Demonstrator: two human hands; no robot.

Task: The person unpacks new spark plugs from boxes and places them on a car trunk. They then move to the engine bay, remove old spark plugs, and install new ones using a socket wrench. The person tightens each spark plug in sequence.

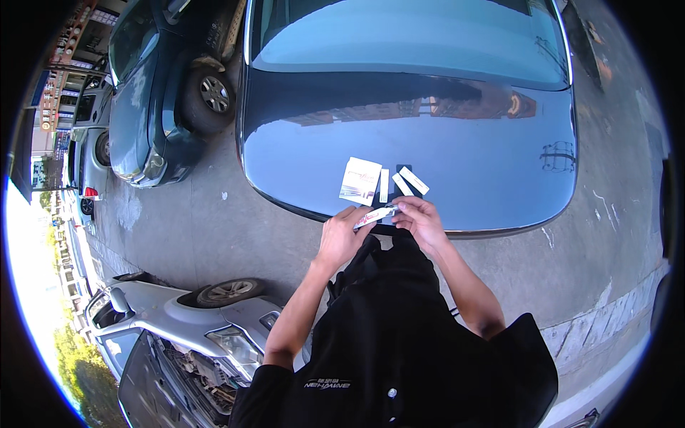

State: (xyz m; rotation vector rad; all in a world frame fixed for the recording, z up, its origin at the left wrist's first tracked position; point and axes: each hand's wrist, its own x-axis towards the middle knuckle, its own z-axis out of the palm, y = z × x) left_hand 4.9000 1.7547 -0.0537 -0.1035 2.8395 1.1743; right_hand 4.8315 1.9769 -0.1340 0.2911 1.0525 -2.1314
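A slim white tube [372, 217] with red print is gripped in my left hand [341, 235], slanting up to the right. My right hand [421, 220] pinches the small dark tip at its other end; the fingers partly hide it. Both hands are over the near edge of a dark blue car's panel [464, 164]. Just beyond them on the panel lies a white printed box or booklet [360, 180]. Beside it is a narrow white strip [384, 185]. Two more pale strips [414, 180] lie to the right, partly over a flat black piece [404, 170].
The car's window [414, 43] rises beyond the panel. A dark car [153, 107] stands to the left. At lower left, a silver car [193, 314] has its hood up. Grey concrete ground [514, 267] runs between them.
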